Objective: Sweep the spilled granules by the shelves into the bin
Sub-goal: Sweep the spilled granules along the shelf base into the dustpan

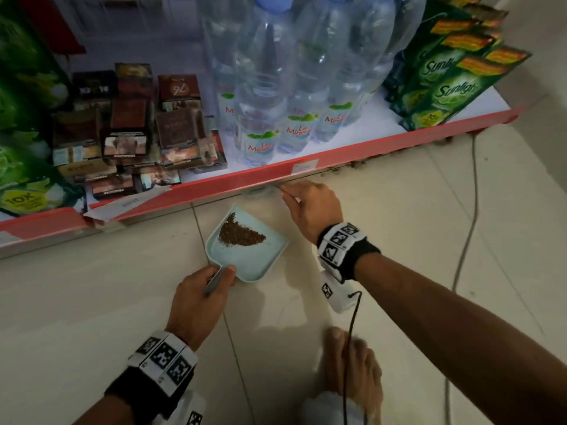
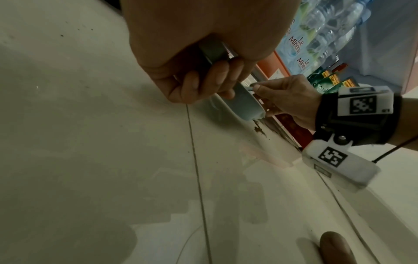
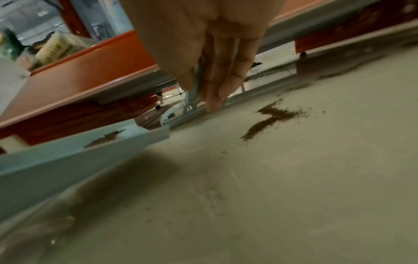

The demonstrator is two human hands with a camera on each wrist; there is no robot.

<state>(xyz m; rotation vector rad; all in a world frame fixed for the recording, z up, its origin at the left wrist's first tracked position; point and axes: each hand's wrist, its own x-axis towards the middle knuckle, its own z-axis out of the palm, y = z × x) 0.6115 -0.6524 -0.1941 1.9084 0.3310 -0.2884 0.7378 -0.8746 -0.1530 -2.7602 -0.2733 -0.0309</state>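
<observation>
A pale blue dustpan (image 1: 245, 256) sits on the tiled floor below the shelf, holding a pile of brown granules (image 1: 241, 234). My left hand (image 1: 219, 279) grips its grey handle (image 2: 213, 52). My right hand (image 1: 296, 199) pinches a thin brush handle (image 3: 196, 84) at the shelf's bottom edge; the brush head is hidden under the shelf. In the right wrist view, loose granules (image 3: 270, 117) lie on the floor to the right of the dustpan (image 3: 68, 159), and more line the shelf base (image 3: 269, 72). No bin is in view.
The red-edged bottom shelf (image 1: 245, 179) carries water bottles (image 1: 276, 102), cigarette packs (image 1: 132, 133) and green detergent pouches (image 1: 445, 81). A thin cable (image 1: 468, 234) runs across the floor at right. A bare foot (image 1: 352, 363) stands near the bottom.
</observation>
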